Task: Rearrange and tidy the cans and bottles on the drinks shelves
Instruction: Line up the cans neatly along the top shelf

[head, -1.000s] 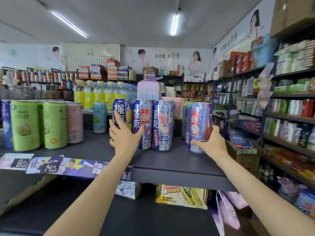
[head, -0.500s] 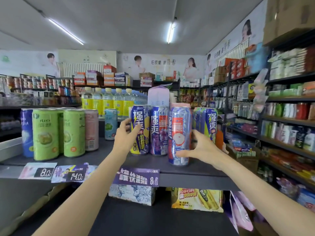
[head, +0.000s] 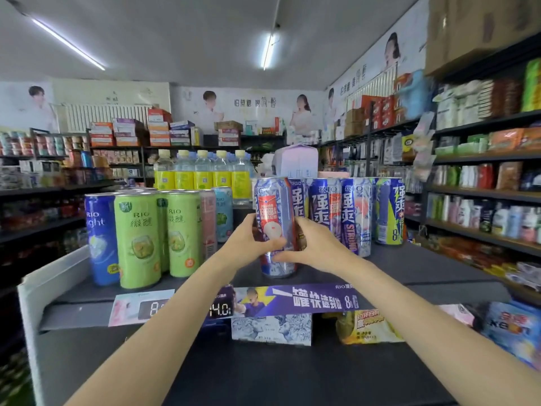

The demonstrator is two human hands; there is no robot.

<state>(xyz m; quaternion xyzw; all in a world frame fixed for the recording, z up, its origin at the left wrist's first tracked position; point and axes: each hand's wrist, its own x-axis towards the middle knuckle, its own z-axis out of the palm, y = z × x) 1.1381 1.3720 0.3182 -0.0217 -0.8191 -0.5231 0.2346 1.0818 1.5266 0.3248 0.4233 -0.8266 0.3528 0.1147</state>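
Both hands, left hand (head: pixel 248 241) and right hand (head: pixel 317 247), grip the tall silver-blue red-labelled can (head: pixel 275 227), upright on the dark grey shop shelf (head: pixel 409 268).

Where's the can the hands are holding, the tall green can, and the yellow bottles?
held can (head: pixel 273 212), head view, red label.
green can (head: pixel 137 238), head view, its front.
yellow bottles (head: pixel 203 178), head view, middle bottle's label.

We have one wide head-worn view, facing forward and slightly down, close to the dark shelf (head: pixel 409 268) at arm's reach.
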